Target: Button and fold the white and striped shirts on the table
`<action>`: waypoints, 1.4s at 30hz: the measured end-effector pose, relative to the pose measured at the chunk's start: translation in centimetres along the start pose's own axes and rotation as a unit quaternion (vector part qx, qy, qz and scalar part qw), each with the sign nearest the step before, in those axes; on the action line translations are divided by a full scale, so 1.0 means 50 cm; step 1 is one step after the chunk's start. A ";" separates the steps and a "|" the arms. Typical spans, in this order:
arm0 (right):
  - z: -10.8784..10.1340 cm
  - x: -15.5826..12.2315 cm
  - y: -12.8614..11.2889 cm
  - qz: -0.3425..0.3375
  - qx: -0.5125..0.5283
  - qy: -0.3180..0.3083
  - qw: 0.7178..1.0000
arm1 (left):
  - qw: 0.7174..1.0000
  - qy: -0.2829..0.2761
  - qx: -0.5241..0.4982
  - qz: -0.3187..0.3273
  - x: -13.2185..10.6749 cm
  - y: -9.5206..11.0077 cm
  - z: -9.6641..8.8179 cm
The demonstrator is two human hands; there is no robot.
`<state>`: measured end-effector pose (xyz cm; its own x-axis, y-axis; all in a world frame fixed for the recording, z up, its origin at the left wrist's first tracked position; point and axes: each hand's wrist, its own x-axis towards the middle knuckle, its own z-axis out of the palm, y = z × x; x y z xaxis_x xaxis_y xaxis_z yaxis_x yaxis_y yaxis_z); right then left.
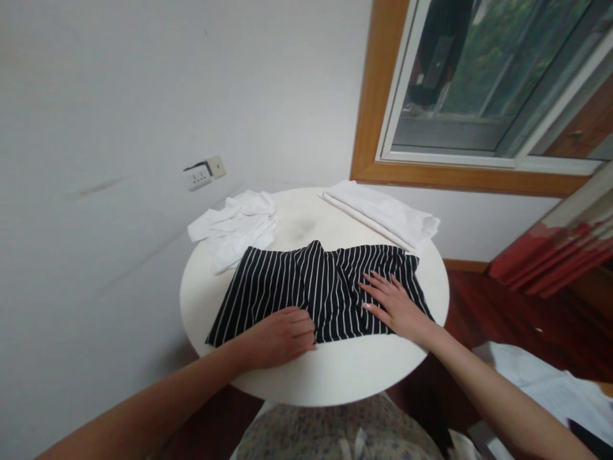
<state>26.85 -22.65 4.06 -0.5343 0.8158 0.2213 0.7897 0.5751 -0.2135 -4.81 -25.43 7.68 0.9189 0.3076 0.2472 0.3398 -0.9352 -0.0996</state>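
Observation:
A black garment with white stripes lies spread across the round white table. It may be a pair of shorts, but its kind is not certain. Small folds and a raised bump run through its middle. My left hand is at the near edge, fingers curled in on the cloth there; its fingertips are partly hidden. On the garment's right part, my right hand rests flat with its fingers spread.
A crumpled white cloth is at the table's back left, and a folded white cloth at its back right. Behind stand a wall with a socket and a wood-framed window. White papers or cloths lie low at right.

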 end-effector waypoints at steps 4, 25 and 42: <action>-0.031 0.011 0.008 0.017 0.011 0.030 0.999 | 0.997 -0.014 -0.074 -0.010 0.028 -0.014 -0.023; -0.026 -0.006 0.072 0.006 0.060 0.115 0.992 | 0.939 0.023 0.040 -0.341 -0.074 -0.081 0.004; -0.040 0.007 0.156 0.300 0.150 0.075 0.939 | 0.795 -0.001 -0.089 -0.599 -0.139 -0.142 0.013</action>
<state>33.44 -17.98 4.39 0.0453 0.9938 0.1017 0.8026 0.0245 -0.5960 -13.50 -20.82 6.03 -0.0437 0.9972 0.0599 0.9386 0.0204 0.3444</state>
